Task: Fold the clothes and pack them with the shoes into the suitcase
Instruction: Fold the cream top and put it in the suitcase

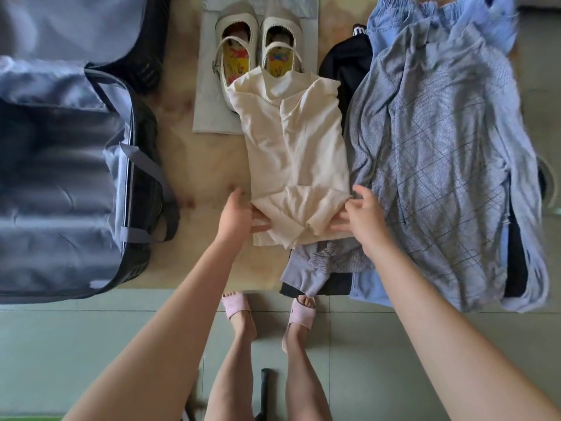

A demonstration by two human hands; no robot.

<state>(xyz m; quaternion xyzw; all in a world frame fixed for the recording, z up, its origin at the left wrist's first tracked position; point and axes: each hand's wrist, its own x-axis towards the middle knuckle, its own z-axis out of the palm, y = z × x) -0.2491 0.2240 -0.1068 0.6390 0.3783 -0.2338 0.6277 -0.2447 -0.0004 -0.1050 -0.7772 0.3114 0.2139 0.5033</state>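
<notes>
Our left hand [236, 215] and right hand [362, 218] touch the near hem of the cream garment [297, 147] on the desk [197, 171], one at each corner. Their fingers are loosely straight, not clenched. The shoes [258, 44] stand beyond the hands. The suitcase [60, 153] lies left of our left hand, and the blue clothes [440, 141] lie right of our right.

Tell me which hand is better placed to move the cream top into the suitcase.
Left, probably. The left hand sits at the edge of the cream top nearest the open suitcase; the right hand is on the opposite side, beside the blue clothes.
</notes>
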